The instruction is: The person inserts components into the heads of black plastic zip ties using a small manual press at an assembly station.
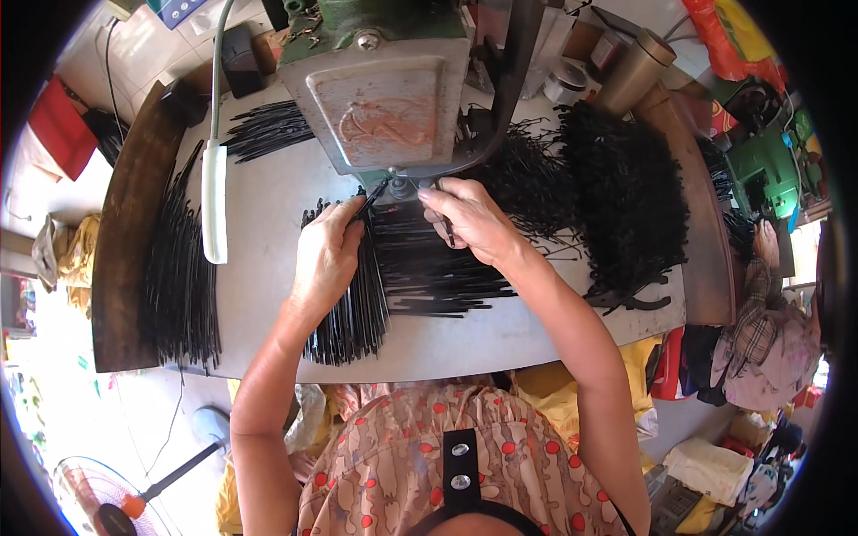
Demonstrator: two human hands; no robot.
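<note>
A green and grey bench machine stands at the far middle of the table, its small metal working tip pointing down. My left hand is closed on a thin black strip, whose far end reaches up beside that tip. Below this hand lies a bundle of long black strips. My right hand is at the other side of the tip, thumb and forefinger pinched close to it. A small dark piece shows under its curled fingers; I cannot make out its kind. More strips lie crosswise between my hands.
A large heap of black pieces covers the right of the table. Other strips lie along the raised left edge. A white lamp hangs at the left. A gold flask stands far right; another person's hand is beyond.
</note>
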